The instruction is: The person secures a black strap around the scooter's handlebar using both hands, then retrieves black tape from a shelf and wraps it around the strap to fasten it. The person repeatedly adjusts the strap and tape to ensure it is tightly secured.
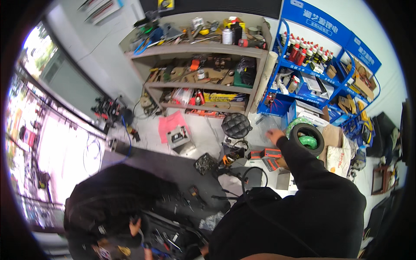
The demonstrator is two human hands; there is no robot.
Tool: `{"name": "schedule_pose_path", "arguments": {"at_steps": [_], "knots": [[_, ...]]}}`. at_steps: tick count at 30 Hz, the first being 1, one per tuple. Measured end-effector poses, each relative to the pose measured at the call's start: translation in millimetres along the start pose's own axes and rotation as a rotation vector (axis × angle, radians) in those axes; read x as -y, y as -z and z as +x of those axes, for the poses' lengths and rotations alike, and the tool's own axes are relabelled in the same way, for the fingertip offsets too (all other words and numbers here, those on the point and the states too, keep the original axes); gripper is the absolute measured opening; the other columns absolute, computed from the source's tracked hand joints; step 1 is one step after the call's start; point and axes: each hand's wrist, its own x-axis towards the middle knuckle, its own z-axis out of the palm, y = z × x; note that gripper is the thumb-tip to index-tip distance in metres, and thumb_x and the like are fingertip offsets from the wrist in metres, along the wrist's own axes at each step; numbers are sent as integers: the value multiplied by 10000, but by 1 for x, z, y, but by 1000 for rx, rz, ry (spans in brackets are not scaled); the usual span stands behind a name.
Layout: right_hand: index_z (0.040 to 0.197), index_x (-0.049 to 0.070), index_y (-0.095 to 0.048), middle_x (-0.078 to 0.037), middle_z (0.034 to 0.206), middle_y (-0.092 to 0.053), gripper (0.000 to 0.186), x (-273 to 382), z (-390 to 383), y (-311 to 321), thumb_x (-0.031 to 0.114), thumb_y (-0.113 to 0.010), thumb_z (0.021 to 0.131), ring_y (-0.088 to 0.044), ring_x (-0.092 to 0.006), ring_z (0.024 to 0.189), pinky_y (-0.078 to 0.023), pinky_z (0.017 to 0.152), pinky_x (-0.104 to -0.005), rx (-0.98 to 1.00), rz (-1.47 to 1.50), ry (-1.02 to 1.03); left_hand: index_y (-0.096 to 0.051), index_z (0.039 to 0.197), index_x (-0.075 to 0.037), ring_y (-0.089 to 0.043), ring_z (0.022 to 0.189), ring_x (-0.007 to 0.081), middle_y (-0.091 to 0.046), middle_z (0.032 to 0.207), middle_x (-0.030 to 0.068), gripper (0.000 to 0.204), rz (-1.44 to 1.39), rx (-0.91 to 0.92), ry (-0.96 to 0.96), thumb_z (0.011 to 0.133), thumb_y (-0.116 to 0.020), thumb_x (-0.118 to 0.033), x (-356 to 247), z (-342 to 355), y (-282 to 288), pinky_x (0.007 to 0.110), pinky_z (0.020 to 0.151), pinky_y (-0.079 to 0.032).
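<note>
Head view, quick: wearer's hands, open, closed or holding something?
Left hand: mostly hidden; cannot be told.
Right hand: outstretched but blurred; cannot be told.

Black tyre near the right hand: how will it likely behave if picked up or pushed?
The tyre is probably stiff but slightly springy, as its rubber ring holds its round shape. With its opening facing upward, it seems unlikely to roll. The green wrapping visible through its hole may shift.

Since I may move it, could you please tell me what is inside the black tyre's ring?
Green wrapping shows through the hole in the black tyre; anything within or beneath that wrapping is covered and cannot be seen.
</note>
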Motion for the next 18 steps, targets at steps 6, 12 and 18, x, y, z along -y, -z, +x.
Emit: {"name": "schedule_pose_path", "arguments": {"at_steps": [6,12,18], "knots": [[1149,5,-746,-233,1053,-762,387,105,212,147,369,-679,1036,-738,-403,983,-570,840,-463,-627,224,80,-712,1140,-31,-712,821,319,-729,957,155,374,664,126,-174,964,-717,-361,-138,111,-4,456,714,-585],[1050,19,-739,-202,979,-734,311,134,349,237,323,-673,1048,-703,-410,937,-560,850,-474,-1073,136,318,-720,1048,-37,-724,807,394,-736,915,212,346,814,113,-240,927,-699,-361,-258,198,38,524,713,-578],[863,47,-721,-180,848,-717,323,142,441,225,292,-640,1056,-691,-426,791,-552,733,-512,-1139,47,142,-723,1055,18,-720,869,489,-729,912,284,297,475,-152,-810,972,-695,-266,-523,234,76,548,737,-568]]}}
